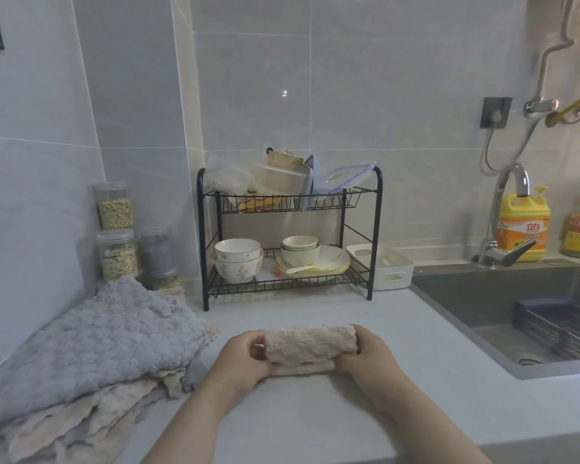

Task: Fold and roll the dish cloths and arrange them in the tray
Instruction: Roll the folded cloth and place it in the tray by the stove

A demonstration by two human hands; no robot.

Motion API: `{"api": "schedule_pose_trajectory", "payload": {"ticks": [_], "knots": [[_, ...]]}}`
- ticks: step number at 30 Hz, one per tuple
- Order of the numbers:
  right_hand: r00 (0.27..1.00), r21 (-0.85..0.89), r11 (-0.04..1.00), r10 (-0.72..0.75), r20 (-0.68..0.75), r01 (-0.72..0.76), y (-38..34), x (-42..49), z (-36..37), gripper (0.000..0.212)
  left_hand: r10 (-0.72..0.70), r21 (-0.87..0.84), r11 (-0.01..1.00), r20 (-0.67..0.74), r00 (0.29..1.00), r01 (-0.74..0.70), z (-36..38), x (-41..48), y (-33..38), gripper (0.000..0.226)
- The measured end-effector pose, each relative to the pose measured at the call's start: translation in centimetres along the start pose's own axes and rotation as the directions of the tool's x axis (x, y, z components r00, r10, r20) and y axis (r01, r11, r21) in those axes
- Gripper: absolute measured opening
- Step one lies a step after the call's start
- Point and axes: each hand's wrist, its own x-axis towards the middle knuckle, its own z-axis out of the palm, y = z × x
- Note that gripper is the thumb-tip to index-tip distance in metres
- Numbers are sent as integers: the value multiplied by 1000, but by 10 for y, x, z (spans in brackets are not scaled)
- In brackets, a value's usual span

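I pinch the beige cloth roll point(310, 348) by both ends, left hand point(245, 358) and right hand point(369, 354) fingers closed, so it cannot unroll.

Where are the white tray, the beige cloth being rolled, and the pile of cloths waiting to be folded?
white tray point(393, 275): head view, on its front wall beside the handle slot.
beige cloth point(310, 343): head view, middle of the roll between both hands.
pile of cloths point(108, 336): head view, on the grey top cloth.

Yellow detergent bottle point(523, 226) label reads "立白".
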Motion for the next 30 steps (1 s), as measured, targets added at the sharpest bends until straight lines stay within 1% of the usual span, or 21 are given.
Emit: {"api": "schedule_pose_trajectory", "payload": {"ticks": [1,3,4,5,6,7,8,10,11,14,16,18,20,22,24,26,28,30], "knots": [[1000,78,997,14,-1,-14,0,0,-1,37,-35,-68,997,-23,999,33,-2,2,-2,24],[1000,123,992,4,19,-7,-2,-1,-1,36,-76,-220,973,-6,997,73,-4,5,-3,14],[1000,127,992,-2,24,-1,-3,-1,1,35,-75,-322,943,37,996,83,-4,4,-2,23],[1000,127,992,-4,22,1,-3,-1,2,34,-85,-414,903,79,993,111,-5,3,-1,38],[1000,130,991,1,17,-3,-5,-2,3,34,-79,-483,867,115,990,126,-5,1,1,47],[1000,142,990,6,13,-8,-6,-2,3,34,-76,-483,866,126,989,128,-5,-2,5,51],[1000,159,987,15,9,-17,-7,-3,3,34,-69,-435,892,141,988,125,-5,-4,7,54],[1000,204,979,28,9,-29,-9,-3,2,34,-72,-291,949,183,980,124,-2,-8,9,71],[999,218,975,28,17,-31,-9,-4,1,35,-68,-250,961,185,980,114,0,-10,10,71],[999,230,972,27,41,-36,-6,-2,-1,34,-43,-183,981,127,991,66,5,-10,9,45],[998,219,975,23,63,-36,1,4,-1,32,-24,-133,991,86,996,36,6,-8,6,38],[998,203,979,19,61,-31,2,4,-4,31,1,-32,999,71,997,1,4,-11,3,42],[998,177,983,37,59,-47,8,9,-4,31,-13,61,998,102,995,6,6,-9,0,53],[996,136,987,78,53,-84,9,11,-4,32,-41,88,996,94,995,32,8,-6,-1,52],[990,98,986,128,52,-133,4,11,-4,32,-68,94,993,17,998,66,8,-2,4,44],[982,53,981,182,53,-185,-2,13,-5,29,-135,17,991,-42,990,136,8,4,6,39],[966,35,966,254,53,-256,-12,15,-5,29,-224,-53,974,-61,973,221,8,7,16,36],[932,52,931,356,69,-360,-23,21,-5,31,-299,-65,953,-56,953,295,9,11,25,35]]}}
